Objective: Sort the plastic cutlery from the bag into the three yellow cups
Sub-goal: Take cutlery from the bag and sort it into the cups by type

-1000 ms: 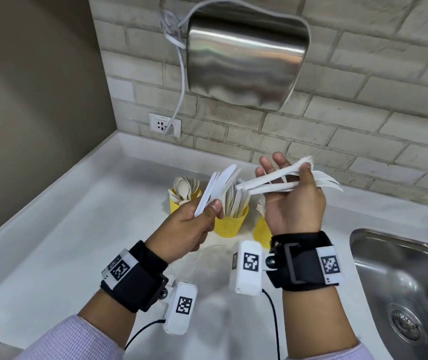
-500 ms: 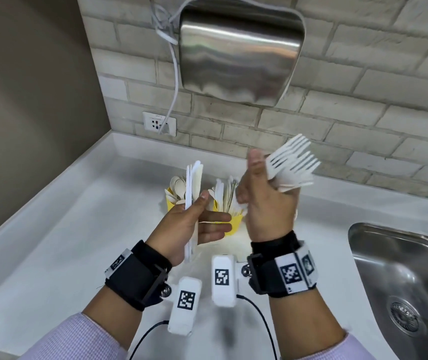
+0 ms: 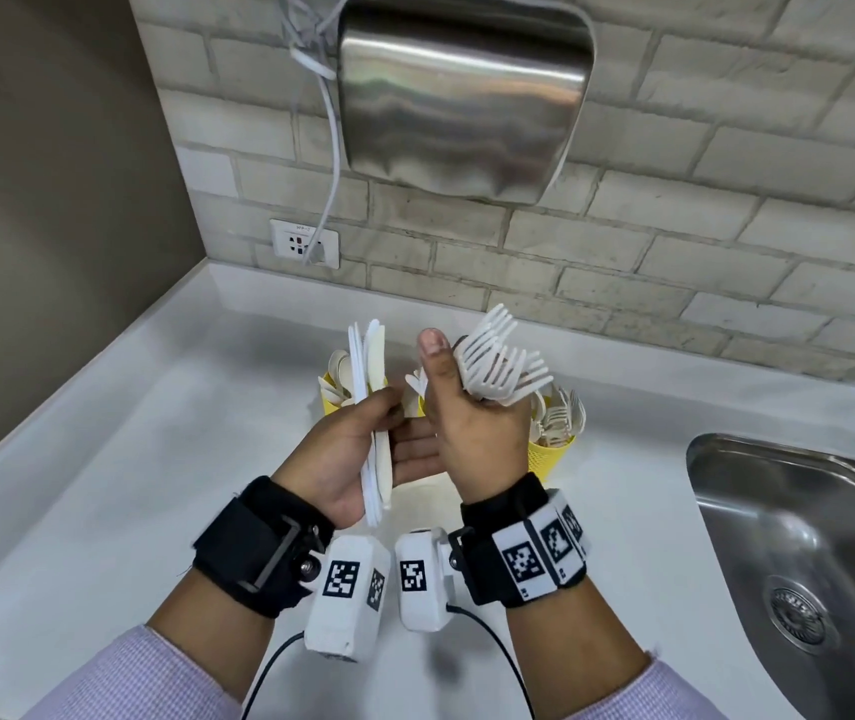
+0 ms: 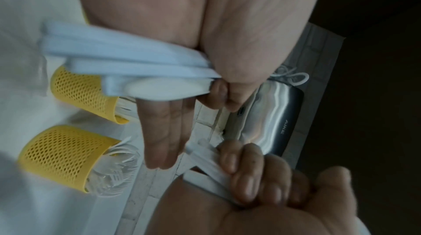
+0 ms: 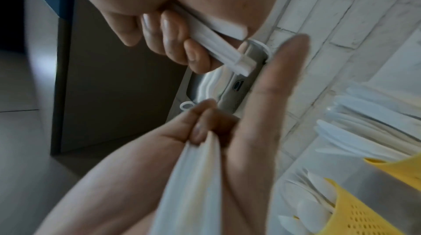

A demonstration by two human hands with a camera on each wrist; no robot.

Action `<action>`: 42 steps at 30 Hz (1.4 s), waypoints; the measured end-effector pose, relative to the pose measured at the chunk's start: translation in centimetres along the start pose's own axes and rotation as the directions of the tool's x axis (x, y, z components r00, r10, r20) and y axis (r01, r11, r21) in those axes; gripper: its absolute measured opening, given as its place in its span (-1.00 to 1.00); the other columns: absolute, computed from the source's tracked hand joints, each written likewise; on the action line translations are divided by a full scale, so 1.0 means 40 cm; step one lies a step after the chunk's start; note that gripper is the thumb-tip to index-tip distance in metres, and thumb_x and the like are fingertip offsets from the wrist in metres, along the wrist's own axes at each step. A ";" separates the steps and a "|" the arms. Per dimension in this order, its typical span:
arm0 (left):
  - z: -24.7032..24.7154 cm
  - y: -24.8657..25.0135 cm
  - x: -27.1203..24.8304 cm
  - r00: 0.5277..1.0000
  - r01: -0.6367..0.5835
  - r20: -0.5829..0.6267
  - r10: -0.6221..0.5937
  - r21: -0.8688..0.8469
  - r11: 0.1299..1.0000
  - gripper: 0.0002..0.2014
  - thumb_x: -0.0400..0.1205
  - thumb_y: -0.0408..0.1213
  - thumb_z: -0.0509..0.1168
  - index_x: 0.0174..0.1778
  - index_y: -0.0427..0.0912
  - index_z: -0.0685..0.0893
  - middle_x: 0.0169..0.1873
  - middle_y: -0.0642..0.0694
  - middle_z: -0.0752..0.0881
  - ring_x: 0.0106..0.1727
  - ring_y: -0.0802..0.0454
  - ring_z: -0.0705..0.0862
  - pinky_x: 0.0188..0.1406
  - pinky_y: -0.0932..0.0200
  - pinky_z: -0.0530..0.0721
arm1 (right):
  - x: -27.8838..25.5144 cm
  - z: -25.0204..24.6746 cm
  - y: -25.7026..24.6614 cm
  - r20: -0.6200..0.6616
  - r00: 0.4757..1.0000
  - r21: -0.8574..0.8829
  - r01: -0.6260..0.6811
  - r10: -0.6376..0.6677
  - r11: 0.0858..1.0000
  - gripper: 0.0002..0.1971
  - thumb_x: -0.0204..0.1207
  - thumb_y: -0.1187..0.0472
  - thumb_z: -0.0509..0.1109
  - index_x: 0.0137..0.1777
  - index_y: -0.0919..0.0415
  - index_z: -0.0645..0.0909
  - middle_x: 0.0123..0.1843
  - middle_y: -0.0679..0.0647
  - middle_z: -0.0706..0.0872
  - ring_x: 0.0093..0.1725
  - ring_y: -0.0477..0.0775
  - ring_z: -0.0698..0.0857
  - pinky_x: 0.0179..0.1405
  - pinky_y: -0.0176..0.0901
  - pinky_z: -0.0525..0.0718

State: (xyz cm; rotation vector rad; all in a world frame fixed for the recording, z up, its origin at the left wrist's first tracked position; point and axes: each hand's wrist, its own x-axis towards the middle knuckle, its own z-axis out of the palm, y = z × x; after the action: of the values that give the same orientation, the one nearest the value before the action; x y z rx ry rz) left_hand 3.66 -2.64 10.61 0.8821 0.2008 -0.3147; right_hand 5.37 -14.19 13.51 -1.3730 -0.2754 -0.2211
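Head view shows our right hand (image 3: pixel 482 433) fisted round forks (image 3: pixel 498 363) and left hand (image 3: pixel 358 449) pinching knives (image 3: pixel 371 402), both above the yellow cups (image 3: pixel 552 454); we should lower each bunch handles-first into its matching cup.

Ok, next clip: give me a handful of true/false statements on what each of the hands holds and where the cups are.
1. The right hand grips a bunch of forks, tines up. True.
2. The left hand is empty. False: it holds a stack of knives.
3. The yellow cups stand in the sink. False: they stand on the counter, by the wall.
4. The cups already hold cutlery. True.
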 end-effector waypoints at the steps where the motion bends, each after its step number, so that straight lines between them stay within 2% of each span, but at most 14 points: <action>1: 0.000 0.000 0.001 1.000 0.000 0.000 0.000 0.013 1.000 -0.71 0.77 -0.07 0.24 0.06 -0.28 0.56 -0.15 -0.34 0.82 -0.15 -0.23 0.86 -0.17 -0.03 0.85 | 0.007 -0.008 0.011 -0.030 0.999 0.003 -0.036 0.036 0.999 -0.53 0.41 -0.25 0.62 -0.46 -0.02 0.50 -0.52 -0.12 0.53 -0.49 -0.03 0.50 -0.38 -0.14 0.50; 3: -0.005 0.000 0.002 1.000 -0.015 -0.015 0.016 0.076 0.997 -0.69 0.75 -0.05 0.27 -0.01 -0.29 0.57 -0.04 -0.34 0.84 -0.05 -0.29 0.86 -0.09 -0.09 0.87 | 0.021 -0.030 0.027 -0.106 0.991 0.047 -0.079 0.084 0.996 -0.37 0.32 -0.42 0.58 -0.36 0.12 0.42 -0.52 -0.03 0.48 -0.50 0.04 0.44 -0.40 -0.05 0.45; 5: -0.014 -0.002 0.002 0.999 -0.034 -0.032 0.040 0.157 0.987 -0.65 0.77 -0.03 0.24 0.24 -0.28 0.56 0.12 -0.35 0.83 0.08 -0.33 0.85 -0.06 -0.08 0.87 | 0.037 -0.067 0.035 -0.147 0.987 0.140 -0.036 0.057 0.990 -0.41 0.53 -0.24 0.51 -0.40 0.20 0.38 -0.60 0.05 0.42 -0.62 0.04 0.39 -0.52 -0.13 0.40; 7: -0.024 -0.001 0.001 0.996 -0.043 -0.073 0.058 0.201 0.979 -0.66 0.78 0.01 0.23 0.29 -0.19 0.55 0.12 -0.27 0.85 -0.04 -0.25 0.87 -0.25 0.03 0.85 | 0.054 -0.120 0.039 -0.214 0.976 0.159 -0.004 0.038 0.987 -0.47 0.71 -0.02 0.41 -0.49 0.15 0.43 -0.63 0.12 0.43 -0.70 0.05 0.42 -0.57 -0.20 0.43; 10: -0.044 0.001 0.003 0.981 -0.076 -0.148 0.125 0.297 0.952 -0.75 0.75 0.04 0.28 0.01 -0.10 0.58 -0.27 -0.15 0.75 -0.57 -0.04 0.54 -0.61 0.26 0.41 | 0.075 -0.219 0.073 -0.366 0.927 0.133 -0.027 0.075 0.991 -0.48 0.72 0.03 0.40 -0.48 0.18 0.43 -0.64 0.09 0.39 -0.71 0.03 0.35 -0.60 -0.23 0.39; 14: -0.047 -0.002 0.012 0.976 -0.093 -0.152 0.154 0.346 0.934 -0.53 0.75 0.05 0.27 -0.40 -0.02 0.29 -0.47 -0.04 0.25 -0.59 0.07 0.11 -0.52 0.18 0.02 | 0.091 -0.306 0.140 -0.492 0.863 0.077 -0.088 0.114 0.993 -0.53 0.69 0.20 0.45 -0.45 0.18 0.39 -0.69 0.01 0.37 -0.71 0.02 0.34 -0.59 -0.23 0.40; 18: -0.033 -0.012 0.022 0.980 -0.093 -0.126 0.152 0.388 0.917 -0.50 0.76 0.03 0.26 -0.43 0.00 0.21 -0.40 -0.09 0.06 -0.55 0.05 0.03 -0.51 0.15 -0.03 | 0.106 -0.332 0.215 -0.499 0.850 0.045 -0.171 0.170 0.984 -0.52 0.61 0.24 0.51 -0.51 0.06 0.42 -0.66 0.05 0.42 -0.66 0.09 0.40 -0.48 -0.13 0.44; 22: -0.033 -0.021 0.037 0.982 -0.088 -0.112 0.149 0.426 0.901 -0.49 0.76 0.02 0.25 -0.43 -0.01 0.20 -0.42 -0.10 0.06 -0.57 0.06 0.04 -0.55 0.20 0.00 | 0.137 -0.313 0.250 -0.504 0.846 -0.010 -0.208 0.175 0.978 -0.66 0.62 0.21 0.52 -0.31 0.23 0.46 -0.50 0.17 0.52 -0.56 0.08 0.49 -0.49 -0.18 0.51; 27: -0.042 -0.024 0.047 0.982 -0.068 -0.132 0.135 0.421 0.904 -0.47 0.76 0.01 0.27 -0.49 -0.01 0.21 -0.44 -0.07 0.08 -0.54 0.04 0.03 -0.52 0.18 -0.01 | 0.185 -0.303 0.267 -0.513 0.853 -0.089 -0.164 0.096 0.982 -0.55 0.62 0.20 0.52 -0.47 0.00 0.44 -0.48 0.04 0.54 -0.38 0.08 0.53 -0.34 -0.08 0.49; 30: -0.049 -0.023 0.057 0.979 -0.059 -0.153 0.132 0.411 0.910 -0.46 0.75 -0.01 0.27 -0.53 0.01 0.24 -0.44 -0.07 0.08 -0.50 0.01 0.00 -0.50 0.16 -0.02 | 0.196 -0.302 0.295 -0.490 0.868 -0.144 -0.171 0.080 0.975 -0.59 0.58 0.11 0.54 -0.49 0.03 0.54 -0.44 0.06 0.58 -0.36 0.07 0.56 -0.31 -0.01 0.55; 33: -0.051 -0.022 0.063 0.980 -0.056 -0.153 0.129 0.409 0.911 -0.45 0.77 -0.03 0.26 -0.56 0.04 0.27 -0.43 -0.07 0.06 -0.48 0.02 -0.01 -0.52 0.18 -0.01 | 0.186 -0.300 0.318 -0.455 0.889 -0.245 -0.179 0.050 0.953 -0.62 0.48 -0.07 0.54 -0.28 0.26 0.63 -0.34 0.12 0.70 -0.34 0.08 0.64 -0.21 0.13 0.71; 36: -0.054 -0.025 0.068 0.981 -0.054 -0.145 0.125 0.418 0.907 -0.45 0.76 -0.03 0.26 -0.56 0.03 0.27 -0.43 -0.07 0.07 -0.50 0.02 0.01 -0.52 0.19 0.00 | 0.179 -0.304 0.336 -0.409 0.910 -0.361 -0.098 -0.063 0.927 -0.82 0.48 0.10 0.55 -0.05 0.17 0.66 -0.16 0.15 0.78 -0.19 0.09 0.75 -0.01 0.17 0.78; 40: -0.054 -0.031 0.071 0.981 -0.045 -0.150 0.119 0.426 0.904 -0.44 0.76 -0.04 0.26 -0.60 0.05 0.29 -0.47 -0.03 0.10 -0.52 0.05 0.04 -0.54 0.21 0.01 | 0.170 -0.308 0.336 -0.370 0.917 -0.422 -0.021 -0.151 0.906 -0.47 0.48 0.37 0.53 0.38 0.00 0.49 -0.05 0.02 0.76 -0.05 0.05 0.77 0.05 -0.15 0.72; 42: -0.054 -0.031 0.071 0.982 -0.045 -0.147 0.120 0.430 0.902 -0.44 0.76 -0.04 0.26 -0.60 0.05 0.29 -0.47 -0.03 0.10 -0.53 0.05 0.04 -0.54 0.20 0.01 | 0.171 -0.310 0.332 -0.364 0.909 -0.457 0.014 -0.202 0.889 -0.45 0.48 0.39 0.52 0.40 -0.03 0.49 -0.04 -0.02 0.75 0.02 0.07 0.76 0.12 -0.12 0.71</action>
State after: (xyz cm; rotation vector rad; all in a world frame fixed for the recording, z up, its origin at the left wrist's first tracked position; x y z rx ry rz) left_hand 5.78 -2.23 7.53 1.3512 0.2576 -0.2043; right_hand 16.81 -23.89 1.20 -1.7268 0.0536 -0.6912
